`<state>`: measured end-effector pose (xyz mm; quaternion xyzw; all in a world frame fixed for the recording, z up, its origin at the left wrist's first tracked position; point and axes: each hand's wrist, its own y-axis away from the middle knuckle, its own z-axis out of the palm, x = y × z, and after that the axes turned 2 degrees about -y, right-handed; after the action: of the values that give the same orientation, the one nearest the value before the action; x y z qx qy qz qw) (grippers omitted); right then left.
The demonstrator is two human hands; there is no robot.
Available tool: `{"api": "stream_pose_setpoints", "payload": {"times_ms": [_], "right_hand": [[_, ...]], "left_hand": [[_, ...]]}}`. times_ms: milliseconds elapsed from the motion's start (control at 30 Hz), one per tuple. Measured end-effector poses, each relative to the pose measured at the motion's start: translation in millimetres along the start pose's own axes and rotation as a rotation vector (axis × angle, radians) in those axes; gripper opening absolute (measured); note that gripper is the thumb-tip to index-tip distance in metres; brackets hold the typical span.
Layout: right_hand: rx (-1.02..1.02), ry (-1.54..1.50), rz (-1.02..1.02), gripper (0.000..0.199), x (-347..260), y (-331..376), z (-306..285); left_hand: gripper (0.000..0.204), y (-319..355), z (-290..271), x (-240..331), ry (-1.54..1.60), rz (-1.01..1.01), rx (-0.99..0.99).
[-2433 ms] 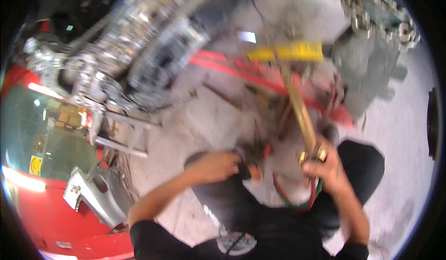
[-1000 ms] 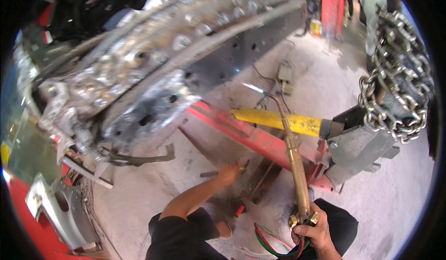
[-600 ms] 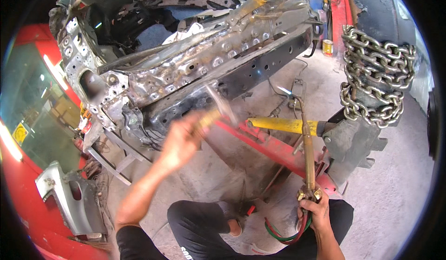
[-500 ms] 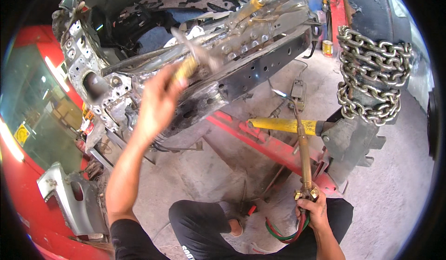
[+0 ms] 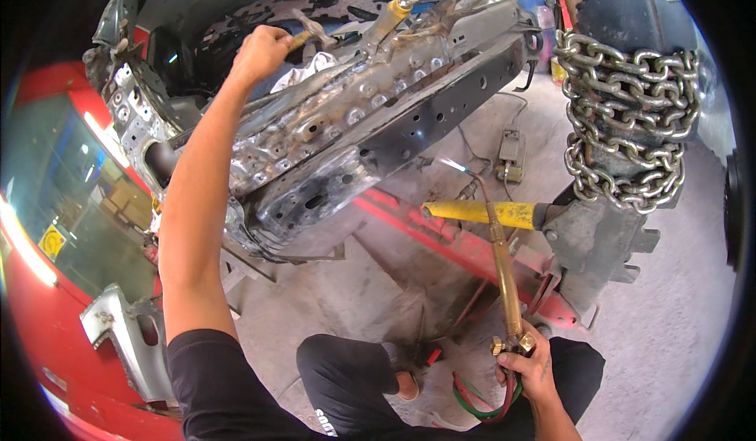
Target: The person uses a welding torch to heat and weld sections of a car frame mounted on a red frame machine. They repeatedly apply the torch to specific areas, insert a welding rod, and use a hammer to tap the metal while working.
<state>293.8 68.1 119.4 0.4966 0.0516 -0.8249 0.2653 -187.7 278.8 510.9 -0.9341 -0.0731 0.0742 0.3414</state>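
Observation:
My left hand (image 5: 261, 53) is closed round the yellow handle of a hammer (image 5: 313, 30). Hammer and hand are raised over the far side of a car's stripped front body frame (image 5: 315, 130), whose bare metal is scuffed and dotted with spot welds. A dark perforated crossbeam (image 5: 429, 118) runs along its near side. Low on the right, my right hand (image 5: 533, 365) grips a brass gas torch (image 5: 502, 264) just below its valve knobs. The torch points up and left. A small bright flame (image 5: 452, 164) burns at its tip, apart from the crossbeam. Red and green hoses (image 5: 487, 413) hang from it.
Heavy chain (image 5: 626, 122) wraps a dark post on the right. A yellow cylinder (image 5: 484, 214) and a red steel beam (image 5: 441, 244) lie below the crossbeam. A foot pedal (image 5: 512, 153) sits on the floor. A silver fender panel (image 5: 130, 342) leans at the left.
My left hand has lifted the hammer up and away from the near part of the frame. The torch has tilted further left, its flame still lit. The view has shifted slightly.

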Motion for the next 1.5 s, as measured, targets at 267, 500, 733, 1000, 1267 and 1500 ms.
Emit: {"api": "stream_pose_setpoints", "payload": {"times_ms": [267,500,733,1000,1267,1500], "right_hand": [[0.066,-0.071,-0.012,0.073,4,0,-5],[0.073,-0.046,0.009,0.076,2,-2,-2],[0.087,-0.052,0.002,0.074,3,-2,-4],[0.033,-0.034,-0.02,0.073,3,-3,-1],[0.029,-0.029,-0.002,0.073,-4,-1,1],[0.009,-0.087,0.018,0.072,-6,2,-2]], "left_hand": [[0.035,8,24,15,-0.011,0.088,-0.182],[0.034,-9,15,-1,0.001,0.076,-0.07],[0.034,-2,31,14,-0.052,0.154,-0.155],[0.033,-11,-4,6,0.097,-0.128,-0.147],[0.033,-7,10,4,0.005,0.05,-0.169],[0.032,15,24,-12,0.104,0.15,-0.137]]}}
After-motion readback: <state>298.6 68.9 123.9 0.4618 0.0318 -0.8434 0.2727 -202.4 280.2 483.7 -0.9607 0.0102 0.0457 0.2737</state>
